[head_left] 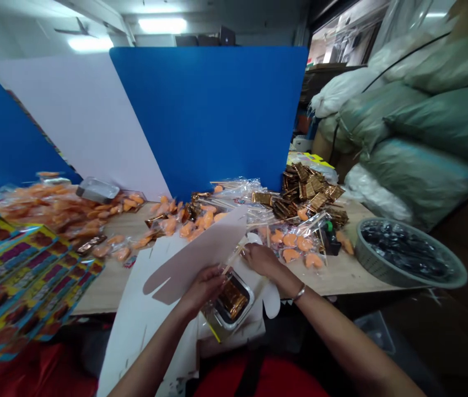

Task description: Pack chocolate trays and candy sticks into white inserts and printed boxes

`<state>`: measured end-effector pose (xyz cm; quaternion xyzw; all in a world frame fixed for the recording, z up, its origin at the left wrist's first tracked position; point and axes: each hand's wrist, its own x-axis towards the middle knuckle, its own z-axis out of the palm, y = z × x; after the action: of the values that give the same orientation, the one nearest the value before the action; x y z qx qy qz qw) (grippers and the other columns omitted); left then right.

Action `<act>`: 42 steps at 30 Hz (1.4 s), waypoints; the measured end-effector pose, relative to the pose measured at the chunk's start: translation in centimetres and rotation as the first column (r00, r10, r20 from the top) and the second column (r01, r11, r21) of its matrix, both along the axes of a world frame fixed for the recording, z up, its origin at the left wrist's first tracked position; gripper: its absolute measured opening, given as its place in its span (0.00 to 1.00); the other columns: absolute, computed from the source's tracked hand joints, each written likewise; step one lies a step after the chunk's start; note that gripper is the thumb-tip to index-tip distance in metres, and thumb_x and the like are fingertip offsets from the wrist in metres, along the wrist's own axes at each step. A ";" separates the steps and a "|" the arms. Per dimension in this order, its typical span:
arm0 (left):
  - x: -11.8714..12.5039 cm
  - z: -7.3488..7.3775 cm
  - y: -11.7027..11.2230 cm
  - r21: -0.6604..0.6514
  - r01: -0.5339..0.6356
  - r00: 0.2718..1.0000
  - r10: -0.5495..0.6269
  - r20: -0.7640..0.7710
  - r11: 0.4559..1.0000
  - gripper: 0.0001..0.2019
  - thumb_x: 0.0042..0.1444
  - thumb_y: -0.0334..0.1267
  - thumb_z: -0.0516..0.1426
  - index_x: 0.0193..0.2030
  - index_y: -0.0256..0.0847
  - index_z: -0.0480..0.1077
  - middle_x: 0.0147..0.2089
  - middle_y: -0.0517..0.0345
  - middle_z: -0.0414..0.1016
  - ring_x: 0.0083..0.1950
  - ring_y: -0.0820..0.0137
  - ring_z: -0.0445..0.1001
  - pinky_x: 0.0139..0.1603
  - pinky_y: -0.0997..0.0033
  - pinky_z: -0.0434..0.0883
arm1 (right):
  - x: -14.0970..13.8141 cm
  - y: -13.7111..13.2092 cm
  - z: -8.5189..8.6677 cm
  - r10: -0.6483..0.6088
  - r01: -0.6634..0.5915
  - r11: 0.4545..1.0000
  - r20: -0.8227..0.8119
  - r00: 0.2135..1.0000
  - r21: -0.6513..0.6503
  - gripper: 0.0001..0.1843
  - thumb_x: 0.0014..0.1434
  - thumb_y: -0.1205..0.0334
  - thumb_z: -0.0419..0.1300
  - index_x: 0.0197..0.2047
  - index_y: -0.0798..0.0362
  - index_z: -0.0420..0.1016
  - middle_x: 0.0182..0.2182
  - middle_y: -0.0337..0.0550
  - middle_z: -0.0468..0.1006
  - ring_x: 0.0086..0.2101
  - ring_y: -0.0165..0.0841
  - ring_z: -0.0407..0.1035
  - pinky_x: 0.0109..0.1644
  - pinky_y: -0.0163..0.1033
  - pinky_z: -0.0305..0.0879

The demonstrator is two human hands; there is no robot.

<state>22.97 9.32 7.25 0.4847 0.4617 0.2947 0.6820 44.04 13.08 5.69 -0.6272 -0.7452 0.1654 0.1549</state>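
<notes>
My left hand is closed around the edge of a small foil tray that holds a gold-brown packet. My right hand is closed on a thin wooden stick that slants toward the tray. A white die-cut cardboard sheet is raised behind my left hand, over a stack of similar white sheets. Clear bags with orange pieces lie just beyond my right hand.
A pile of gold-brown packets sits at the back right. A grey basket of dark items stands at the right table edge. Colourful printed boxes cover the left. More orange bags, a foil tray and blue dividers are behind.
</notes>
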 end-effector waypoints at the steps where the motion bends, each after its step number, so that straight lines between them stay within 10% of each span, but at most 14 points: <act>1: 0.0 0.1 0.0 0.002 -0.004 1.000 0.004 0.013 1.000 0.25 0.39 0.55 0.69 0.39 0.38 0.76 0.30 0.58 0.74 0.30 0.72 0.69 0.31 0.75 0.63 | 0.2 -0.1 0.3 -0.007 0.009 0.999 -0.065 0.998 0.034 0.20 0.71 0.57 0.44 0.45 0.56 0.75 0.43 0.53 0.80 0.42 0.37 0.74 0.44 0.39 0.65; 8: 0.7 0.8 -0.4 0.050 0.022 0.999 -0.024 0.023 0.998 0.24 0.43 0.55 0.68 0.38 0.37 0.74 0.25 0.63 0.66 0.26 0.75 0.61 0.28 0.75 0.58 | 0.2 -1.3 1.7 -0.004 0.082 0.983 -0.431 0.902 0.164 0.14 0.64 0.55 0.55 0.29 0.53 0.70 0.28 0.39 0.76 0.30 0.31 0.70 0.35 0.34 0.64; 12: 0.7 1.6 -0.8 0.097 0.070 0.997 -0.071 0.014 0.993 0.24 0.47 0.56 0.66 0.40 0.37 0.73 0.25 0.65 0.64 0.26 0.76 0.59 0.27 0.76 0.57 | 0.4 -2.3 3.4 0.042 0.275 0.847 -0.572 0.819 0.455 0.11 0.62 0.58 0.56 0.28 0.51 0.69 0.41 0.48 0.74 0.45 0.37 0.70 0.51 0.42 0.66; 20: 1.5 3.5 -1.3 0.116 0.183 0.983 -0.179 -0.043 0.976 0.24 0.54 0.61 0.59 0.31 0.38 0.66 0.21 0.65 0.62 0.24 0.76 0.58 0.25 0.76 0.55 | 2.5 -3.8 7.3 0.166 0.220 0.705 -0.458 0.874 0.675 0.09 0.61 0.67 0.55 0.29 0.50 0.66 0.55 0.55 0.71 0.51 0.38 0.72 0.55 0.47 0.69; 25: 1.9 3.2 -1.0 0.184 0.285 0.958 -0.287 -0.018 0.941 0.27 0.59 0.61 0.53 0.44 0.35 0.70 0.22 0.66 0.63 0.23 0.76 0.59 0.26 0.76 0.56 | 2.8 -4.7 7.8 0.352 -0.133 0.606 -0.114 0.929 0.784 0.08 0.61 0.72 0.56 0.32 0.50 0.67 0.40 0.49 0.81 0.42 0.35 0.76 0.45 0.41 0.74; 30: 2.8 3.7 -1.7 0.176 0.275 0.960 -0.279 -0.003 0.945 0.28 0.58 0.64 0.52 0.42 0.36 0.70 0.22 0.63 0.66 0.21 0.75 0.61 0.23 0.76 0.57 | 2.6 -5.9 7.8 0.471 -0.259 0.703 -0.160 0.868 0.662 0.08 0.59 0.71 0.58 0.30 0.51 0.67 0.55 0.52 0.76 0.50 0.39 0.73 0.53 0.46 0.69; 32: 3.2 4.3 -2.2 0.142 0.253 0.966 -0.257 0.006 0.957 0.29 0.56 0.65 0.53 0.41 0.36 0.69 0.23 0.63 0.66 0.22 0.75 0.62 0.22 0.76 0.58 | 2.8 -5.9 7.7 0.405 -0.123 0.793 -0.366 0.838 0.597 0.08 0.61 0.68 0.58 0.30 0.51 0.67 0.58 0.51 0.73 0.53 0.39 0.71 0.56 0.45 0.67; 35: 3.6 5.0 -2.7 0.114 0.248 0.968 -0.251 0.017 0.962 0.26 0.54 0.62 0.56 0.41 0.36 0.70 0.24 0.64 0.66 0.22 0.77 0.62 0.23 0.77 0.57 | 3.1 -5.5 7.6 0.175 0.155 0.906 -0.682 0.710 0.394 0.11 0.63 0.61 0.59 0.28 0.51 0.67 0.44 0.48 0.78 0.43 0.36 0.73 0.46 0.40 0.69; 42: 4.5 5.4 -2.4 0.111 0.181 0.965 -0.198 0.173 0.977 0.24 0.53 0.56 0.60 0.44 0.37 0.69 0.31 0.57 0.77 0.24 0.75 0.72 0.25 0.77 0.61 | 1.9 -5.2 8.1 0.196 -0.055 0.978 -0.808 0.556 0.199 0.11 0.60 0.58 0.63 0.28 0.52 0.69 0.29 0.39 0.77 0.29 0.29 0.69 0.32 0.34 0.64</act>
<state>27.51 6.90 12.69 0.5292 0.3342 0.2927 0.7229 45.93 7.91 13.79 -0.4091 -0.6399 0.3924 0.5188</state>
